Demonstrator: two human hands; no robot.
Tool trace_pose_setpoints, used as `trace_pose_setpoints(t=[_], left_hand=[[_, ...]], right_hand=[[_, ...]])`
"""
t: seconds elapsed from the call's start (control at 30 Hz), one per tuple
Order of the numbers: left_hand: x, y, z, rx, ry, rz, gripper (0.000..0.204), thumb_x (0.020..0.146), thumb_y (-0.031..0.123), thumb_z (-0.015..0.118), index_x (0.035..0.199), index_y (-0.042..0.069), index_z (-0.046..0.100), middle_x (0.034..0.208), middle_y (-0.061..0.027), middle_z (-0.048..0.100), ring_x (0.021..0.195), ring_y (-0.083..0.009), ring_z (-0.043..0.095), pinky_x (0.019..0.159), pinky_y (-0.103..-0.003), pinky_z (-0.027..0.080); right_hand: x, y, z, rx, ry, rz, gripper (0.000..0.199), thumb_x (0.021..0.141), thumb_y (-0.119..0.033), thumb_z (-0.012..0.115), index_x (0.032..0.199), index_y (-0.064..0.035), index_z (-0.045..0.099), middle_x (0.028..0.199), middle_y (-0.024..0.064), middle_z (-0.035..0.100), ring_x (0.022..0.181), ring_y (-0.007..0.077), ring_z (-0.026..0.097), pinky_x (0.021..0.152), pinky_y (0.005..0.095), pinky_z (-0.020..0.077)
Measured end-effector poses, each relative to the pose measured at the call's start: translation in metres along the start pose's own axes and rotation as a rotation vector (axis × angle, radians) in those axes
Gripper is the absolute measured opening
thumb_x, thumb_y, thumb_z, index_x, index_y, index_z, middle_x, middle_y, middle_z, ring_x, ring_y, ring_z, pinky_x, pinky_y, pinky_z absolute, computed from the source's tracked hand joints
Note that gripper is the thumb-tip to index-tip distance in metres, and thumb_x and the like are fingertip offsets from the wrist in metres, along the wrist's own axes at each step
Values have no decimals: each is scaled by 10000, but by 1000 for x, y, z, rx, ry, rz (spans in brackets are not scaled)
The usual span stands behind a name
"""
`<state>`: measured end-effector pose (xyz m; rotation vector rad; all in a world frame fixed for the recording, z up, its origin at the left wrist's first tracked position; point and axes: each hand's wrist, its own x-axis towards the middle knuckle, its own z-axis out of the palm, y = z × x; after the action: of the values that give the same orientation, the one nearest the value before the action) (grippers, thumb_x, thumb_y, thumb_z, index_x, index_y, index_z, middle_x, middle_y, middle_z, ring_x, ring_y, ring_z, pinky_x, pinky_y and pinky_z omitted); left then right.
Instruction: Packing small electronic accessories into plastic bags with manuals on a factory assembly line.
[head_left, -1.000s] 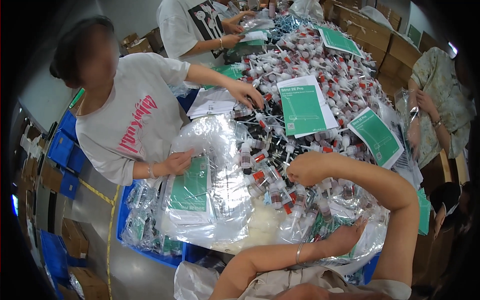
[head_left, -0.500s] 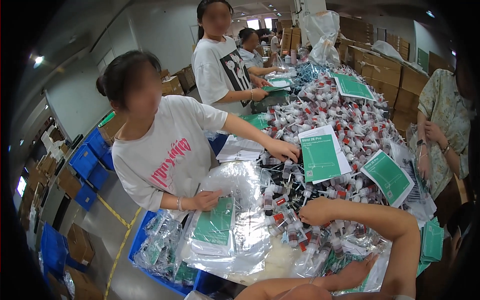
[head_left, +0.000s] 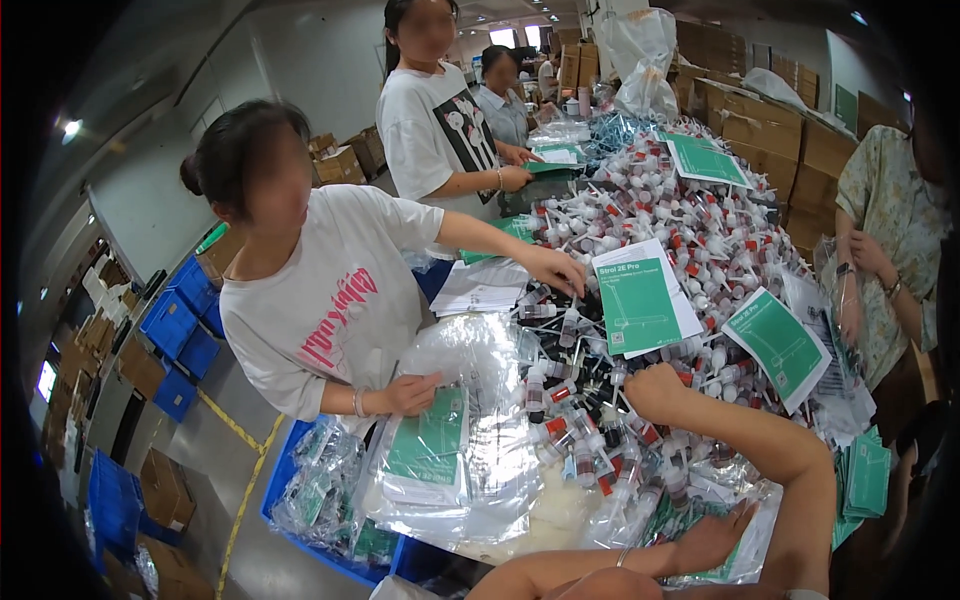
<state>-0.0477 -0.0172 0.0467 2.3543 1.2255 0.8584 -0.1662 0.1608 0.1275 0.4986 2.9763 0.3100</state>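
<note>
Our right hand [head_left: 655, 392], fingers curled, whether clamped we cannot tell, is at one heap of small bottles [head_left: 615, 215], three green booklets [head_left: 635, 305] atop beyond it; nearer us, our left hand [head_left: 708, 540], grip likewise unclear, touches one clear bag [head_left: 760, 532].

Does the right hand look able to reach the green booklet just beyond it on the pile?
Probably yes: the right hand is just short of the green booklet, which lies uncovered atop the bottles. A co-worker's hand is near its left edge, not over it.
</note>
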Motion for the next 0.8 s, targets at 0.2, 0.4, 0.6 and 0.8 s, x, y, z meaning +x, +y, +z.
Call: trace_pose_setpoints(t=[0.2,0.4,0.6,0.8], left_hand=[[1,-8,-12,-19,-54,-3,797,684,56,547,1358,-132,164,1300,-378,342,595,-357,604,486,-387,476],[7,-7,-22,-137,-73,-33,729,698,46,524,1346,-106,227,1302,-364,349,634,-375,615,536,-401,507],[4,-2,-21,-130,-45,-59,694,706,42,528,1330,-100,259,1264,-335,405,635,-372,615,554,-401,516],[3,-2,-19,-145,-27,-47,679,707,34,521,1322,-101,266,1265,-335,402,634,-373,613,561,-406,518]], right_hand=[[-1,2,17,49,227,-138,78,712,-131,554,701,-85,616,672,97,634,625,249,643,519,394,483],[-39,10,-5,-16,230,-175,108,695,-123,577,775,-55,605,710,92,599,631,245,622,512,355,469],[-70,10,-7,62,71,-114,207,694,-104,588,894,-55,612,773,113,597,667,262,628,550,371,483],[-72,12,-14,129,-7,-79,240,697,-101,588,932,-59,613,782,117,600,673,270,629,541,387,480]])
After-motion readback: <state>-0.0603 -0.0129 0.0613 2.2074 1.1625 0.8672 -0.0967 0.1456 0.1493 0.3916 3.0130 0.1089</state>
